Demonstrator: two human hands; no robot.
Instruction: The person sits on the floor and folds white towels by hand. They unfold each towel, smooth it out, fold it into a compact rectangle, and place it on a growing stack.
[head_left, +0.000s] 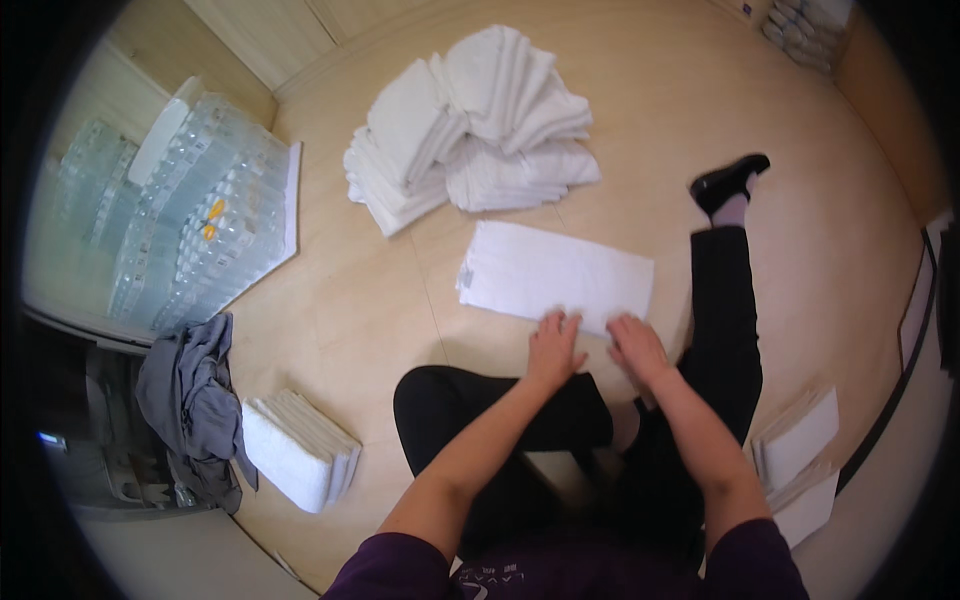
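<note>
A white towel (555, 270), folded into a long rectangle, lies flat on the wooden floor before me, with a small tag at its left end. My left hand (553, 346) is at its near edge, fingers spread and touching or just over the cloth. My right hand (634, 341) is beside it at the towel's near right corner, fingers slightly bent and a little blurred; whether it presses on the cloth I cannot tell. Neither hand grips anything. Beyond the towel sits a large heap of folded white towels (480, 112).
Folded white towels (289, 457) stand at my left beside a grey cloth (191, 397); more (799, 442) lie at my right. Packs of clear bottles (247, 180) with orange-handled scissors (213, 220) on them are at the left. My legs frame the floor area, the right one (724, 300) stretched out.
</note>
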